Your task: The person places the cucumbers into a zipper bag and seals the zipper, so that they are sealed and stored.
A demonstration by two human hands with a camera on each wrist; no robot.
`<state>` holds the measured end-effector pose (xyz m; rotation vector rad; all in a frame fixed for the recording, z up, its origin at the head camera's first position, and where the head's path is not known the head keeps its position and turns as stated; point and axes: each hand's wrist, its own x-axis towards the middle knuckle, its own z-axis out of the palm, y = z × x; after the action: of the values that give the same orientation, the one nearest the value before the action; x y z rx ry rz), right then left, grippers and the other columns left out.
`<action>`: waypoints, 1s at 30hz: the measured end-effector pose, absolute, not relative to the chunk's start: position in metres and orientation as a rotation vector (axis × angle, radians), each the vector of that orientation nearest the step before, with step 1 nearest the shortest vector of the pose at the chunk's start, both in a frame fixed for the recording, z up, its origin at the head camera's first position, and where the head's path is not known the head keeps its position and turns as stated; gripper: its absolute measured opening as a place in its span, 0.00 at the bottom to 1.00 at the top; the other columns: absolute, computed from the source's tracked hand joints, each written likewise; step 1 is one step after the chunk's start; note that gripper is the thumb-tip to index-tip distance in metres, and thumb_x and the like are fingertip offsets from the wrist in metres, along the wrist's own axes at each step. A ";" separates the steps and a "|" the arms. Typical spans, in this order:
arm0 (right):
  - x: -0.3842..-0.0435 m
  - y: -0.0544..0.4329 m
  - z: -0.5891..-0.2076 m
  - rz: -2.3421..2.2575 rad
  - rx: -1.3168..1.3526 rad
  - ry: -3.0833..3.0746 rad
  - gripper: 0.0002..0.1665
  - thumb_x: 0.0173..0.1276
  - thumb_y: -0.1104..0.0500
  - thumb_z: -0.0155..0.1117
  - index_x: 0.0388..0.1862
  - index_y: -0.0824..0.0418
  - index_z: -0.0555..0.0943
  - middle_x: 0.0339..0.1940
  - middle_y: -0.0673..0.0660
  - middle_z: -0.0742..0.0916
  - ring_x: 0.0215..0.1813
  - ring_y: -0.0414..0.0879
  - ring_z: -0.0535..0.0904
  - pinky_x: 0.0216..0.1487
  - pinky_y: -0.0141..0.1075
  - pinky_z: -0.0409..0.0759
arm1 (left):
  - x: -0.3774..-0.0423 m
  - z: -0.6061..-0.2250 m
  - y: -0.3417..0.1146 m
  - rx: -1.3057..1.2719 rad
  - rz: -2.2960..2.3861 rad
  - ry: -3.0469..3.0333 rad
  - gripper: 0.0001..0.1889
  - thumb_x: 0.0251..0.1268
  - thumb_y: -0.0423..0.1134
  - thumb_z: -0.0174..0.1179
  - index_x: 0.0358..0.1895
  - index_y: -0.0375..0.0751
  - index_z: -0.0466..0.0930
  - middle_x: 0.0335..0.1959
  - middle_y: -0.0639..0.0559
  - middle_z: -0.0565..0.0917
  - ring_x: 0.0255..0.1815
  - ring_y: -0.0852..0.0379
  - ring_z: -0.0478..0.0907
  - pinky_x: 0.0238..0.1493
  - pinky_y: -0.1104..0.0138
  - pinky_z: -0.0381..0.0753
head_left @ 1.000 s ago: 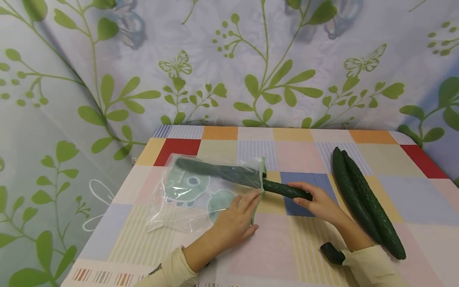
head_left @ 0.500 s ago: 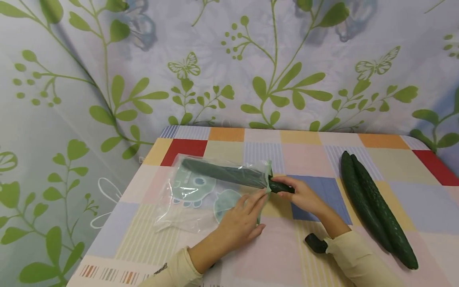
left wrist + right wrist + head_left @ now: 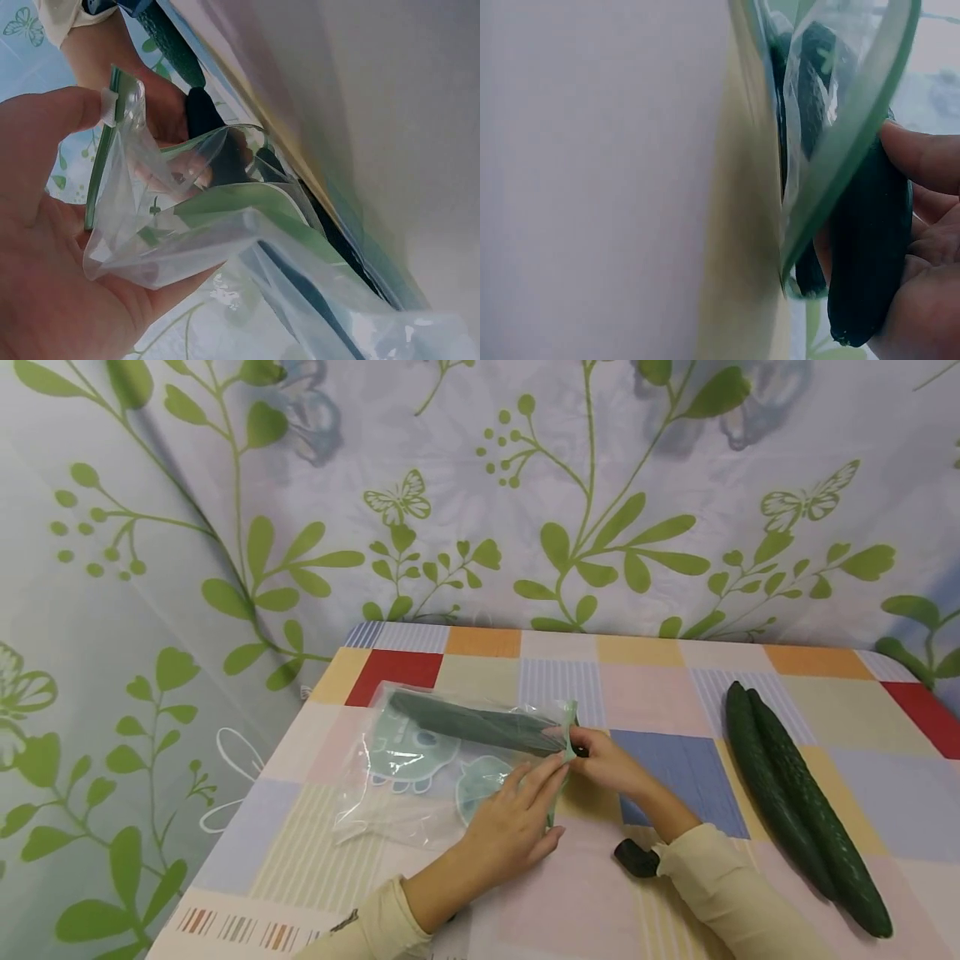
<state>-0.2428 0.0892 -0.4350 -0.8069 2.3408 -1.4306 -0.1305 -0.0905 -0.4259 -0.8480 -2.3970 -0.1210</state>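
Observation:
A clear zip bag with green cartoon prints and a green zip rim lies on the table, its mouth facing right. My left hand holds the lower part of that mouth; in the left wrist view, the thumb touches the green zip strip. My right hand grips the end of a dark green cucumber at the mouth, fingertips just inside the rim. Most of this cucumber is within the bag, beside another dark cucumber, and seen through the plastic the two overlap.
Two more long cucumbers lie side by side on the right of the patchwork tablecloth. A small black device sits at the right sleeve. Behind the table hangs a leaf-patterned curtain.
My right hand has moved left and pushed the cucumber deeper into the bag, its fingertips now at the rim. The left hand stays at the bag's mouth. The head view has shifted slightly.

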 end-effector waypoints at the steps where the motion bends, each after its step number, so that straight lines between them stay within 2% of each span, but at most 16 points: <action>1: -0.243 0.087 -0.436 -1.442 -0.796 2.329 0.26 0.59 0.70 0.54 0.59 0.66 0.72 0.58 0.67 0.76 0.61 0.59 0.69 0.54 0.42 0.73 | -0.131 -0.426 -0.090 -0.850 -0.127 -2.395 0.39 0.50 0.51 0.63 0.66 0.40 0.61 0.67 0.51 0.61 0.58 0.49 0.71 0.55 0.68 0.74; 3: -0.243 0.085 -0.437 -1.449 -0.776 2.315 0.25 0.60 0.68 0.55 0.59 0.65 0.72 0.59 0.67 0.75 0.64 0.61 0.66 0.57 0.49 0.71 | -0.131 -0.425 -0.089 -0.846 -0.139 -2.395 0.39 0.50 0.51 0.63 0.66 0.40 0.61 0.67 0.51 0.61 0.58 0.49 0.71 0.56 0.68 0.74; 6: -0.244 0.081 -0.437 -1.438 -0.776 2.313 0.25 0.63 0.62 0.57 0.60 0.63 0.72 0.61 0.65 0.75 0.65 0.62 0.64 0.60 0.56 0.66 | -0.131 -0.424 -0.089 -0.839 -0.149 -2.398 0.39 0.50 0.51 0.63 0.66 0.41 0.61 0.67 0.52 0.61 0.58 0.49 0.71 0.51 0.68 0.77; 10: -0.244 0.072 -0.434 -1.408 -0.843 2.308 0.27 0.64 0.54 0.57 0.61 0.62 0.70 0.63 0.63 0.73 0.66 0.61 0.64 0.61 0.57 0.64 | -0.130 -0.424 -0.088 -0.841 -0.153 -2.413 0.38 0.51 0.51 0.62 0.66 0.41 0.61 0.67 0.52 0.61 0.59 0.49 0.71 0.47 0.68 0.79; 15: -0.245 0.059 -0.432 -1.385 -0.972 2.276 0.28 0.65 0.58 0.56 0.63 0.67 0.67 0.63 0.66 0.71 0.64 0.63 0.66 0.60 0.56 0.67 | -0.130 -0.423 -0.087 -0.843 -0.131 -2.421 0.37 0.53 0.52 0.61 0.66 0.41 0.61 0.67 0.51 0.61 0.58 0.49 0.71 0.41 0.69 0.81; 18: -0.245 0.051 -0.431 -1.390 -1.005 2.270 0.28 0.64 0.59 0.56 0.62 0.69 0.67 0.63 0.68 0.71 0.64 0.65 0.64 0.59 0.57 0.68 | -0.129 -0.424 -0.086 -0.836 -0.128 -2.421 0.37 0.53 0.52 0.61 0.66 0.42 0.61 0.66 0.52 0.61 0.58 0.49 0.71 0.38 0.68 0.82; 24: -0.232 0.032 -0.408 -1.410 -1.058 2.292 0.25 0.64 0.64 0.54 0.58 0.76 0.67 0.60 0.74 0.72 0.63 0.68 0.63 0.60 0.59 0.65 | -0.129 -0.424 -0.086 -0.819 -0.137 -2.415 0.38 0.51 0.52 0.62 0.65 0.42 0.61 0.66 0.51 0.61 0.57 0.48 0.71 0.31 0.68 0.82; 30: -0.228 0.020 -0.397 -1.336 -0.973 2.342 0.25 0.65 0.66 0.52 0.60 0.74 0.67 0.61 0.72 0.71 0.64 0.68 0.62 0.62 0.59 0.62 | -0.130 -0.423 -0.089 -0.795 -0.107 -2.409 0.37 0.52 0.52 0.61 0.65 0.42 0.62 0.65 0.52 0.62 0.56 0.49 0.72 0.29 0.69 0.81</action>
<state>-0.2284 0.0195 -0.3968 -0.9733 2.3417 -1.3365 -0.1298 -0.0887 -0.4227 -0.7952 -2.4089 -0.1068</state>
